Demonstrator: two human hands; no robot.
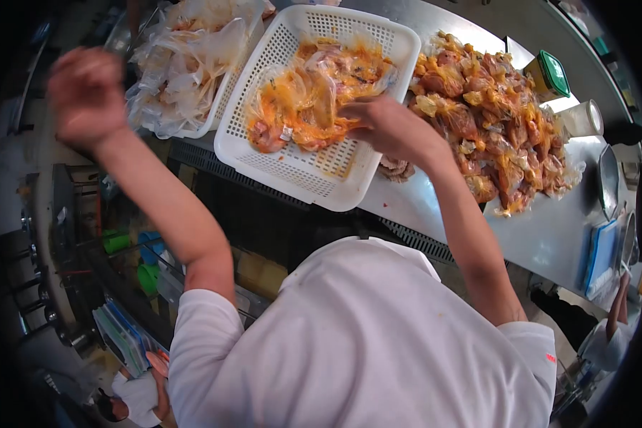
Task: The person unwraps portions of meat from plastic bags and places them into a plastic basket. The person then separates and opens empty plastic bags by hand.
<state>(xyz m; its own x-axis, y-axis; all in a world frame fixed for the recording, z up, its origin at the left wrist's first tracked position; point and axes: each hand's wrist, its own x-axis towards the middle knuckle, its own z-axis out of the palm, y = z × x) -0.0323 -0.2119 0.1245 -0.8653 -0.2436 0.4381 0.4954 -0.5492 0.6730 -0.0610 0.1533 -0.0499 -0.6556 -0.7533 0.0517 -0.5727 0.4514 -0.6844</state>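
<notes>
Over the left side, my left hand point(89, 96) is raised and blurred, with fingers curled; whether anything is in it does not show. My right hand point(389, 121) reaches over the right side of a white perforated basket point(299, 175), its fingers touching bagged meat in orange marinade point(303, 93). The fingertips are partly lost against the bags, so a grip cannot be made out. To the left of that basket, a second white container point(217, 118) holds clear plastic bags point(185, 71). A large pile of bagged orange meat point(496, 121) lies on the metal counter point(535, 235), right of my right hand.
A green-lidded tub point(549, 75), a clear container point(583, 119) and a dark pan point(608, 182) stand at the right. Blue-edged trays point(600, 257) are near the counter's right end. Other people are at the lower left point(137, 396) and lower right point(606, 342).
</notes>
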